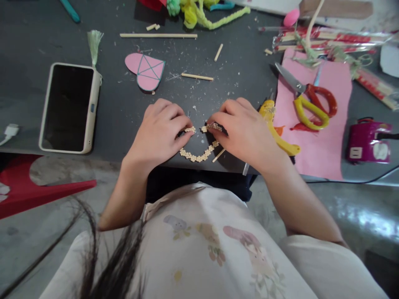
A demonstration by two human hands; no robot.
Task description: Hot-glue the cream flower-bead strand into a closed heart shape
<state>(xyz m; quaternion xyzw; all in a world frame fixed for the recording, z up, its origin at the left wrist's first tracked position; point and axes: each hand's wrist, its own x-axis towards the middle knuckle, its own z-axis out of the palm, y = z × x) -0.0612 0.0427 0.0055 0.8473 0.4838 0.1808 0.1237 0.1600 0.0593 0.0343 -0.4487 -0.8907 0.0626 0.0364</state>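
Note:
A chain of small beige flower-like pieces [197, 158] curves in an open loop on the dark table near its front edge. My left hand [163, 128] pinches one end of the chain between thumb and fingertips. The other end is pinched by my right hand [241, 131], and a short gap separates the two ends. Part of the chain is hidden under my fingers. A thin wooden stick [219, 155] lies beside the loop, below my right hand. A yellow glue gun [276, 128] lies just past that hand, partly covered by it.
A phone [67, 108] lies at the left. Beyond my hands are a pink heart cutout [148, 70] and several cut sticks [158, 35]. Scissors [307, 93] rest on pink paper [327, 160], with a purple device [369, 141] farther right. Yellow fuzzy stems [205, 18] lie at the back.

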